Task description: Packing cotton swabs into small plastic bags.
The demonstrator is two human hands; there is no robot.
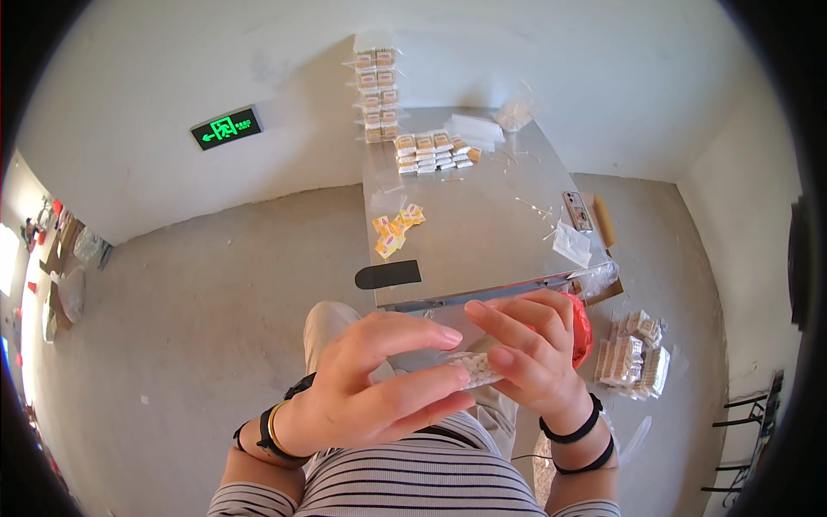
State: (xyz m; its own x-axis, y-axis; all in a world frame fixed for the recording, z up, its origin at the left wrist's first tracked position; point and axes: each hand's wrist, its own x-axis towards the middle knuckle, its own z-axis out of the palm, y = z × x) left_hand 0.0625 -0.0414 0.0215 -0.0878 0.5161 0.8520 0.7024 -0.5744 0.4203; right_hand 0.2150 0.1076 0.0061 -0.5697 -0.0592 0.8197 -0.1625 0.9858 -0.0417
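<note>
Between my hands, in front of my body, is a small clear pack of cotton swabs [476,368], its many round white tips showing. My left hand [362,379] pinches one side of it, one finger raised above the pack. My right hand [538,353] grips the other end with the thumb side against it, and its upper fingers are bent over the top. Parts of the pack are hidden behind the fingers. Beyond my hands stands a metal table [474,224] with yellow paper labels [396,230] and loose cotton swabs [534,205] on it.
Packs are piled [431,151] at the table's back, beside a tall stack [377,95]. A phone [577,211] and clear plastic sheets [571,245] lie at the right, a black strip [388,275] at the front left corner. A red bag [581,332] and bundled packs [633,355] are lower right.
</note>
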